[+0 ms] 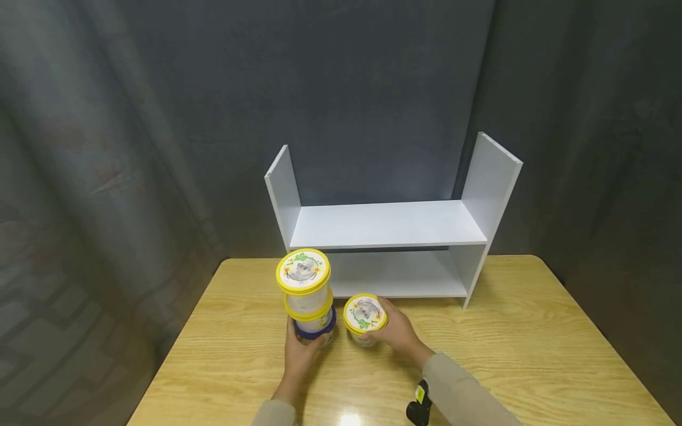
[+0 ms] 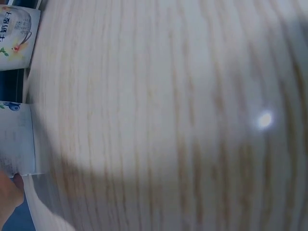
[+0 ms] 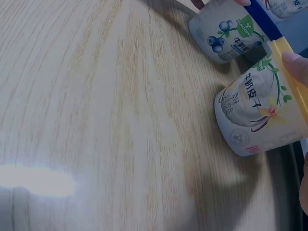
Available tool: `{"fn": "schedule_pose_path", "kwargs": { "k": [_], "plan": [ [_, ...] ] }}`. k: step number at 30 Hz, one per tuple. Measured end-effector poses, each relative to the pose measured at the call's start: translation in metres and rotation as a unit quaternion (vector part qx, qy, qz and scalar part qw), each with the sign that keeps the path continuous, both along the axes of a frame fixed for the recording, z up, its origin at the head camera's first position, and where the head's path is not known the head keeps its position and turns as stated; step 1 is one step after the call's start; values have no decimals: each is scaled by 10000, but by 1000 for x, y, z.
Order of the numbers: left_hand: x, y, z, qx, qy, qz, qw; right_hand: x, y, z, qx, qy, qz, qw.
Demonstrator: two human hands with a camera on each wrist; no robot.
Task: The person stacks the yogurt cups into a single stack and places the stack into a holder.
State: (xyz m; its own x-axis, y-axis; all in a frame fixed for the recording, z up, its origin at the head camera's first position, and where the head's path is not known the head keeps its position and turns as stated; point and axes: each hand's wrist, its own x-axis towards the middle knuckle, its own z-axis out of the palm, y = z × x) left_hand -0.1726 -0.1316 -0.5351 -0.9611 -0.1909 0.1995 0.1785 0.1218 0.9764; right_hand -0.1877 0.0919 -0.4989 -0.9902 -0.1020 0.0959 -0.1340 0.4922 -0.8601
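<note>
Three yogurt tubs are stacked in front of the shelf's left end in the head view. The bottom one is a blue-lidded tub [image 1: 331, 322] with blueberries printed on its side. On it stand a yellow-lidded middle tub [image 1: 314, 323] and a yellow-lidded top tub [image 1: 303, 271]. My left hand [image 1: 299, 356] grips the stack low down, around the blue-lidded tub. Just right of the stack, my right hand [image 1: 401, 332] grips a separate yellow-lidded tub [image 3: 257, 106], thumb on its lid rim in the right wrist view. That tub is close over the wooden table.
A white two-tier shelf [image 1: 389, 225] with tall side panels stands at the back of the wooden table [image 1: 506, 355]. Dark grey curtains [image 1: 373, 100] hang behind and beside it. A black device [image 1: 419, 405] with a yellow-green label is by my right sleeve.
</note>
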Motion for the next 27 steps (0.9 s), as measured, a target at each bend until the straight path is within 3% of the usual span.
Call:
{"fn": "schedule_pose_path", "kwargs": {
  "k": [5,13,20,27],
  "plan": [
    [0,0,0,-23,-53,-10,10000,4,5,9,-63,39,-84,9999],
    [1,-1,1,-31,-11,-20,10000,5,14,34,6,509,78,9987],
    [2,-1,1,-36,-56,11,10000,4,22,59,29,206,147,9997],
    [1,-1,1,-33,-16,-61,10000,5,25,89,251,418,275,9984]
  ]
}}
